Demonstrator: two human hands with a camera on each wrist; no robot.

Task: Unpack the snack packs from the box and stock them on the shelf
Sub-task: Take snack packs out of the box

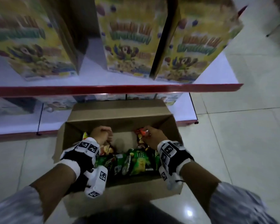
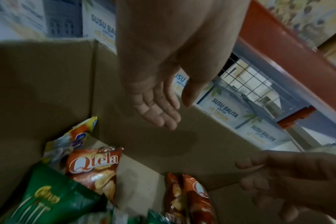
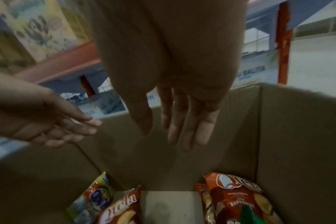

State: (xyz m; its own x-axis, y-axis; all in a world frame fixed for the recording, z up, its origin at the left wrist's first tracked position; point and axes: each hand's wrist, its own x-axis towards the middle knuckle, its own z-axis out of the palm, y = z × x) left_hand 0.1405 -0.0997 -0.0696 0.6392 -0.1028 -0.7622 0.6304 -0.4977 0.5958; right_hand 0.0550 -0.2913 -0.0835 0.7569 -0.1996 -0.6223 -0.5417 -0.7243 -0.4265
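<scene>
Inside cardboard box [image 1: 120, 113]: snack packs [image 1: 136, 162].

The cardboard box [image 1: 120, 110] is plain brown. Inside lie snack packs — red-orange Qtela packs [image 2: 94, 169] with white lettering, dark green packs [image 1: 140, 162] with yellow print, and a yellow pack [image 3: 98, 195] with a blue logo. The shelf [image 1: 103, 90] is white with a red front edge; its cereal boxes [image 1: 128, 38] are yellow — green lettering. The floor tiles [image 1: 249, 143] are pale grey.

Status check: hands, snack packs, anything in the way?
Left hand open, right hand open, both empty inside the box. Snack packs not yet picked up. Nothing in the way.
</scene>
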